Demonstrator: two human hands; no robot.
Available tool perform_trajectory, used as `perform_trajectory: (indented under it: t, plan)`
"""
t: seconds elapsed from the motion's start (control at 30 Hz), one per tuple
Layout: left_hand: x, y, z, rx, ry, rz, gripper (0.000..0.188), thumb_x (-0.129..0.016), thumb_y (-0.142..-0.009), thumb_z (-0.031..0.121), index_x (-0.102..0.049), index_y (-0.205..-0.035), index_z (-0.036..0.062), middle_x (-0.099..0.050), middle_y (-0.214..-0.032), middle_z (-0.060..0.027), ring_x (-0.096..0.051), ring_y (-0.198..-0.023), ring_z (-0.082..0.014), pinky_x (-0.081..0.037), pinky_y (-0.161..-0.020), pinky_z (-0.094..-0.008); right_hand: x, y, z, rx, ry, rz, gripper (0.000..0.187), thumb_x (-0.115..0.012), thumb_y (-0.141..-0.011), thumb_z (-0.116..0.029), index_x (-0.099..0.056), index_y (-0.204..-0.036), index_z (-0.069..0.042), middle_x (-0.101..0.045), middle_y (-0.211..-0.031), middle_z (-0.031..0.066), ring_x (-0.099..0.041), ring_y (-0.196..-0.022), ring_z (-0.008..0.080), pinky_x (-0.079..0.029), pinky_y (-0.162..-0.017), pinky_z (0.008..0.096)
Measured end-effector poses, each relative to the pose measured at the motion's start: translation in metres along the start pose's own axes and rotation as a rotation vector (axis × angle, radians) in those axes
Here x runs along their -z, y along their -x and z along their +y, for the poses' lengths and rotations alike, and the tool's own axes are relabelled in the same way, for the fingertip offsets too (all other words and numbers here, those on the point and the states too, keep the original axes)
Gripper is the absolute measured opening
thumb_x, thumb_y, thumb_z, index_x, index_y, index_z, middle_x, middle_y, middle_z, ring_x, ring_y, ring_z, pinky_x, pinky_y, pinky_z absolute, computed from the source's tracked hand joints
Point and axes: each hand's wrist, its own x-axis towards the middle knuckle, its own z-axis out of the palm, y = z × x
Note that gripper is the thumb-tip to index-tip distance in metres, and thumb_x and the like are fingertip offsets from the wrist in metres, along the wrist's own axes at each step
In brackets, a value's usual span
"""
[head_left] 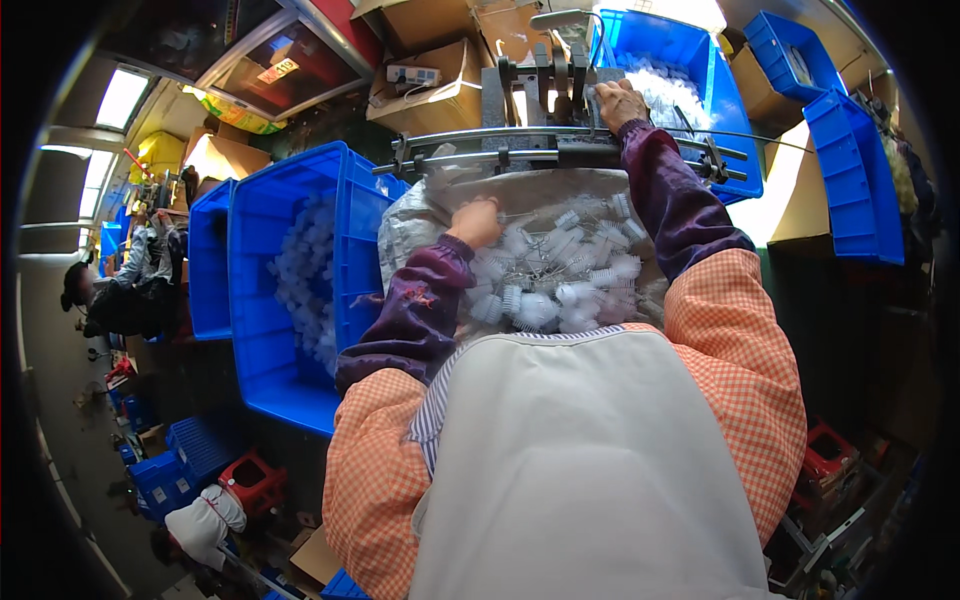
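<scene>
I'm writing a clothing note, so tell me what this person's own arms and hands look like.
Orange-and-white checked upper sleeves meet shiny, dark purple forearm covers, gathered at the wrists. The left cover shows a reddish patch. The left hand and right hand wear no gloves; finer details are too small to tell.

Bright windows point(122, 97) at left, grey floor point(100, 500), red stool point(255, 483) lower left.

Smooth plastic bin point(360, 230); glossy metal rods point(480, 133); bristly pieces point(575, 292), probably plastic.
</scene>
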Motion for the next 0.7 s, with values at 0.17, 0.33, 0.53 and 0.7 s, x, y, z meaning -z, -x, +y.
perform_trajectory:
  t: [0.17,0.33,0.53,0.7]
  plan:
    - [-0.011,-0.008,-0.009,-0.044,0.036,-0.03,0.036,-0.063,-0.07,0.022,-0.056,-0.102,0.007,-0.054,-0.108,-0.0187,-0.055,-0.097,-0.0355,-0.043,-0.085,-0.0426,0.0,-0.001,-0.003,-0.005,-0.079,-0.026,0.024,-0.046,-0.085,-0.022,-0.06,-0.104,-0.021,-0.059,-0.104,0.0011,-0.047,-0.106,0.0234,-0.036,-0.089,0.0408]
    - [-0.019,-0.016,-0.013,-0.039,0.087,-0.013,0.033,-0.059,-0.069,0.015,-0.056,-0.099,0.0029,-0.057,-0.102,-0.0205,-0.056,-0.094,-0.0362,-0.044,-0.084,-0.0405,0.007,-0.003,-0.002,-0.145,0.013,-0.124,0.027,-0.049,-0.084,-0.028,-0.06,-0.108,-0.023,-0.056,-0.111,-0.001,-0.043,-0.111,0.0207,-0.029,-0.093,0.0443]
    - [-0.016,-0.013,-0.014,-0.097,0.22,0.049,0.03,-0.056,-0.069,0.012,-0.054,-0.096,0.0004,-0.06,-0.091,-0.0196,-0.057,-0.092,-0.0351,-0.045,-0.08,-0.0392,0.019,0.02,-0.002,-0.22,0.104,-0.03,0.03,-0.052,-0.08,-0.035,-0.062,-0.103,-0.018,-0.054,-0.111,0.0061,-0.04,-0.11,0.0261,-0.027,-0.091,0.0432]
    - [-0.021,-0.018,-0.014,-0.147,0.312,0.076,0.028,-0.054,-0.07,0.007,-0.056,-0.097,0.0019,-0.059,-0.096,-0.0206,-0.055,-0.094,-0.0346,-0.042,-0.084,-0.0395,0.011,0.02,-0.012,-0.232,0.063,-0.008,0.033,-0.05,-0.08,-0.036,-0.061,-0.103,-0.015,-0.053,-0.107,0.0082,-0.039,-0.109,0.0285,-0.028,-0.09,0.0439]
